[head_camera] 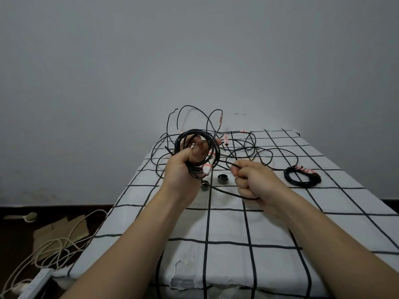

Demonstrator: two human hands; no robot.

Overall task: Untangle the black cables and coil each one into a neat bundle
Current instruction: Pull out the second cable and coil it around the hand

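Note:
My left hand grips a round coil of black cable held upright above the table, with a white-and-red tagged plug hanging at its lower side. My right hand is curled round a loose strand of the same black cable that runs from the coil. Behind both hands a tangle of thin black cables with red-striped white tags spreads over the far part of the table. A finished black bundle lies on the cloth to the right.
The table wears a white cloth with a black grid. A small black tape roll stands between my hands, another partly hidden under my left hand. On the floor at left lie a white power strip, pale cords and cardboard.

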